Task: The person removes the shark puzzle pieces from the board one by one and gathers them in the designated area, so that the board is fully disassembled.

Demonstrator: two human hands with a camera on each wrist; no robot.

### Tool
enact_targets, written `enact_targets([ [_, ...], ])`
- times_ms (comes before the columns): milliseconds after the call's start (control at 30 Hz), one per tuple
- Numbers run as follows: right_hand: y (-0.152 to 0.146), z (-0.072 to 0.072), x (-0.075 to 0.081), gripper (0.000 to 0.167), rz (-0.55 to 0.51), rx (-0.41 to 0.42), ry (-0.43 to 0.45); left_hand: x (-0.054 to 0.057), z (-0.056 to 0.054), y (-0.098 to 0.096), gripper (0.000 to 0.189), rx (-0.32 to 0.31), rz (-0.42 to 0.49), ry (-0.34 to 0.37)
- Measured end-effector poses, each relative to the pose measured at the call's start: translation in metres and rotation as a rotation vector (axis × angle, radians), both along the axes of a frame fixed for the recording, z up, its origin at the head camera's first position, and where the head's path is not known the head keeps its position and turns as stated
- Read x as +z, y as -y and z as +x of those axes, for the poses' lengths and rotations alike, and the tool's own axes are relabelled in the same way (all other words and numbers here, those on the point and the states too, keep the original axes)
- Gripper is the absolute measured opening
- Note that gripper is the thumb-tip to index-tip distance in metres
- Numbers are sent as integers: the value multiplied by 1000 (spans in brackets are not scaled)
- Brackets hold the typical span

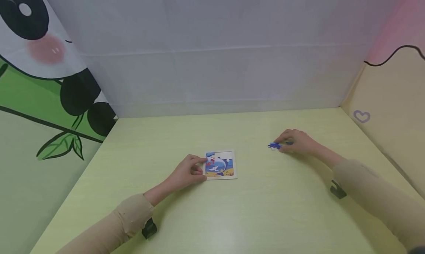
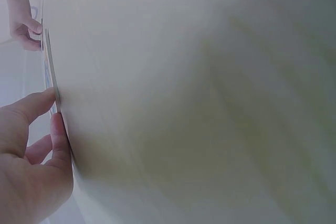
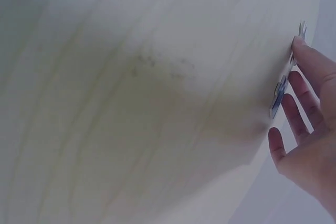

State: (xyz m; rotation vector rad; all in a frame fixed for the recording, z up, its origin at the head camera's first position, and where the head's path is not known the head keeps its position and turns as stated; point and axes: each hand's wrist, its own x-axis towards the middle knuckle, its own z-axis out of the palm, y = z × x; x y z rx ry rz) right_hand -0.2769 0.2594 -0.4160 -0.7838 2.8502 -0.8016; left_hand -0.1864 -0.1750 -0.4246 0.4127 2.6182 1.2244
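In the head view, a small square jigsaw puzzle [image 1: 217, 167] in a white frame lies on the table, its sea picture showing a dolphin-like animal and a pale gap at the upper right. My left hand [image 1: 186, 173] holds the frame's left edge with thumb and finger. The left wrist view shows those fingertips against the thin frame [image 2: 51, 72]. Farther right, my right hand [image 1: 297, 141] has thumb and finger on a blue puzzle piece [image 1: 275, 146]. Another blue piece [image 1: 289, 143] shows under its fingers. In the right wrist view, pieces [image 3: 278, 97] lie beside the curled fingers.
The pale wooden table [image 1: 219, 217] carries the puzzle and the loose pieces. A white cloth wall [image 1: 212, 77] stands along its back edge. Printed side panels rise at the left [image 1: 49, 99] and the right [image 1: 391, 110].
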Motion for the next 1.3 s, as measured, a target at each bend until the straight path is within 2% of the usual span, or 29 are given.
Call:
enact_targets([
  [600,1,-1,0,31,12,1,10,0,1,0,61,-6,10,2],
  [1000,5,3,9,35,45,2,48,0,1,2,60,-12,30,-9],
  [1133,6,4,11,36,81,-6,49,0,2,2,61,-14,34,-8],
  [1300,12,5,21,37,173,24,20,-1,1,2,60,-22,40,-5],
])
